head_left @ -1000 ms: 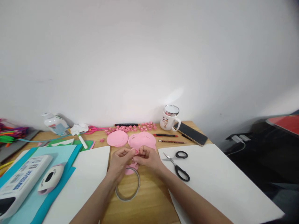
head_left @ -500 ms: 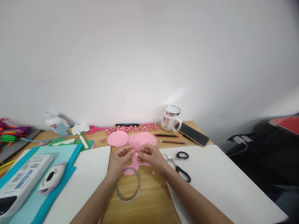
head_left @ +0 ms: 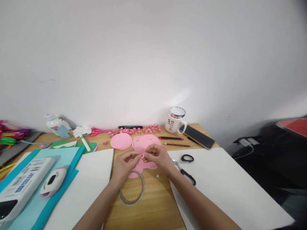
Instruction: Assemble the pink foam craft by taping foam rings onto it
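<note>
Over the middle of the table, my left hand (head_left: pixel 123 164) and my right hand (head_left: pixel 158 158) meet fingertip to fingertip. Both are closed in a pinch on a small pink paper piece (head_left: pixel 143 155), mostly hidden by the fingers. Just beneath and beyond them lie pink paper circles (head_left: pixel 146 142), with another stack of pink circles (head_left: pixel 121 141) to the left. A thin roll of tape (head_left: pixel 131 203) lies flat near my left wrist. Black-handled scissors (head_left: pixel 189 176) rest beyond my right forearm, partly covered by it.
Small pink paper rolls (head_left: pixel 130 131) cluster near a black marker (head_left: pixel 130 127). A white mug (head_left: pixel 173 124), a phone (head_left: pixel 198 136) and pencils (head_left: pixel 177 145) stand or lie at back right. White sheets (head_left: pixel 223 185) flank the middle; a white box (head_left: pixel 26 185) and cream-coloured device (head_left: pixel 54 181) are left.
Both hands have shifted slightly and drawn closer together, the right fingers now curled tighter at the small pink piece. The tape roll and scissors stay in place.
</note>
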Demonstrator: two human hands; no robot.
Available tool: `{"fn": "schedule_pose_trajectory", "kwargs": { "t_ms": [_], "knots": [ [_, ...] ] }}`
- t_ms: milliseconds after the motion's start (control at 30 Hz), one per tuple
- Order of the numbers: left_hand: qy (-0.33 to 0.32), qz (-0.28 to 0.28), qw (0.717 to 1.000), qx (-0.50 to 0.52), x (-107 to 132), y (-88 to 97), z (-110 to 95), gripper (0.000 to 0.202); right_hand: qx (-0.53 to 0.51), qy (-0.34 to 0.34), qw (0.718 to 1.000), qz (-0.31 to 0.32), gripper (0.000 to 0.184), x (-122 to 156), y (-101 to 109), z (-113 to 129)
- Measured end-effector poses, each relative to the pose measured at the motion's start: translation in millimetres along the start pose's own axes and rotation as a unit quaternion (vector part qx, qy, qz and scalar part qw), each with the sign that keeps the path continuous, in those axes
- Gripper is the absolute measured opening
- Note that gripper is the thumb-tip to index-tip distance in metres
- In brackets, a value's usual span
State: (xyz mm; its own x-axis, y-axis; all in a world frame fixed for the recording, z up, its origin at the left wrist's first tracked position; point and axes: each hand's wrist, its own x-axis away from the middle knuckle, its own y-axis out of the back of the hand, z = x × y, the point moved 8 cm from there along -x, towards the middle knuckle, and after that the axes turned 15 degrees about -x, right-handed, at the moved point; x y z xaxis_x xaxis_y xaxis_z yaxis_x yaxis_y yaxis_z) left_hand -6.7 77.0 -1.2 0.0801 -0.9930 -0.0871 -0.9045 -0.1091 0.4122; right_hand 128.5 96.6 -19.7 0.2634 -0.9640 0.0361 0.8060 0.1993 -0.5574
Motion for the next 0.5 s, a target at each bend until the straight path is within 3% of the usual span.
{"fn": "schedule_pose_trajectory", "kwargs": {
  "t_ms": [500],
  "knots": [
    [-0.004, -0.005, 1.0, -0.008, 2.6, 0.5, -2.1, 0.018, 0.151, 0.143, 0.978, -0.004, 0.012, 7.9, -2.6, 14.7]
  ]
}}
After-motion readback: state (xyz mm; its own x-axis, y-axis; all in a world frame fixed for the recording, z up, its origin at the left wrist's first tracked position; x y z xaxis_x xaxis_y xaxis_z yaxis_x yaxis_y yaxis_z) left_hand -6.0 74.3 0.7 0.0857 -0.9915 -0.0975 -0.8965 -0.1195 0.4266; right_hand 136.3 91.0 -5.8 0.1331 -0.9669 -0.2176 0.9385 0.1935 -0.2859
